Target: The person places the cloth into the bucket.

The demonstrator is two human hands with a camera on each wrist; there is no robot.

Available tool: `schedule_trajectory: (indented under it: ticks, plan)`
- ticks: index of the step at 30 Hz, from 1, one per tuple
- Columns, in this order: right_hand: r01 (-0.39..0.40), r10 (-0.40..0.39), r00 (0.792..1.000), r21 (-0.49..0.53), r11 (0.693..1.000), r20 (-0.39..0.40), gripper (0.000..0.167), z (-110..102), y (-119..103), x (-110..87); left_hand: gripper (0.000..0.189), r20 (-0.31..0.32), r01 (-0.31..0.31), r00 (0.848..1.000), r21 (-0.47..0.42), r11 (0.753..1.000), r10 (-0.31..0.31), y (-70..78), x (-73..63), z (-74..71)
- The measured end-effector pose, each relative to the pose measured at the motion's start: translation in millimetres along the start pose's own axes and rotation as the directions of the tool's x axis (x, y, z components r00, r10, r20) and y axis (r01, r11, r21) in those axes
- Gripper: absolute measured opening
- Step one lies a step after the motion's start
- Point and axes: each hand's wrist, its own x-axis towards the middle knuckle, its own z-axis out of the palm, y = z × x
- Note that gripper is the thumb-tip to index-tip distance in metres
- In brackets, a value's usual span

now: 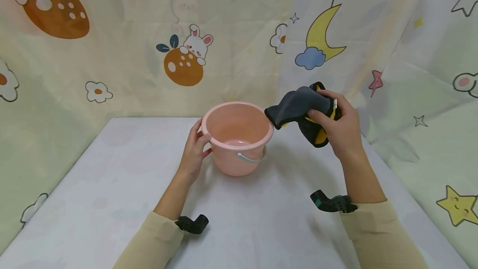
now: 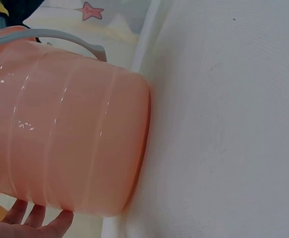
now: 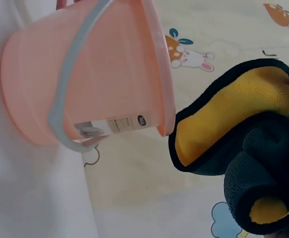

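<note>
A pink plastic bucket (image 1: pixel 239 157) stands upright on the white table, its pale grey handle (image 1: pixel 251 159) hanging down at the front right. My left hand (image 1: pixel 194 148) grips the left side of its rim, and in the left wrist view several fingers (image 2: pixel 60 224) lie against the bucket wall. To the right, my right hand (image 1: pixel 341 125) pinches a folded grey cloth (image 1: pixel 304 103) with black edging and a yellow side. One end of the cloth hangs close to the bucket's right rim. In the right wrist view the cloth's yellow side (image 3: pixel 234 104) shows, with the right hand mostly out of sight.
The white table (image 1: pixel 123 186) stretches around the bucket toward the front. Behind it and at both sides hangs a patterned curtain (image 1: pixel 239 32) with cartoon prints. A label (image 3: pixel 114 125) is stuck on the bucket's wall. Black wrist cameras (image 1: pixel 192 224) sit on both forearms.
</note>
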Motion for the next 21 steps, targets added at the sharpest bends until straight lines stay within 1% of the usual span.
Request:
schedule_trajectory:
  ticks: [6, 8, 14, 16, 21]
  plan:
    - [0.036, -0.038, 0.999, 0.035, 0.999, 0.037, 0.054, 1.6, -9.9, 4.2, 0.066, 0.000, -0.002, 1.000, 0.005, 1.000, 0.002, 1.0, -1.1, -0.3]
    - [0.053, -0.055, 0.997, 0.035, 0.998, 0.062, 0.054, 2.5, -12.9, 5.5, 0.066, 0.001, 0.000, 1.000, 0.003, 1.000, 0.000, 1.3, -0.9, 0.0]
    - [0.103, -0.110, 0.981, 0.050, 0.993, 0.160, 0.054, 7.7, -20.1, 8.2, 0.066, -0.003, 0.010, 1.000, 0.001, 1.000, -0.010, 1.0, -0.3, 0.1]
    - [0.118, -0.125, 0.976, 0.048, 0.992, 0.179, 0.055, 9.9, -22.3, 8.8, 0.066, -0.002, 0.012, 1.000, 0.000, 1.000, -0.012, 0.8, -0.6, 0.0]
    - [0.130, -0.129, 0.967, 0.010, 0.991, 0.218, 0.053, 17.4, -27.4, 13.0, 0.066, -0.002, 0.011, 1.000, 0.005, 1.000, -0.011, 1.1, -1.7, 0.3]
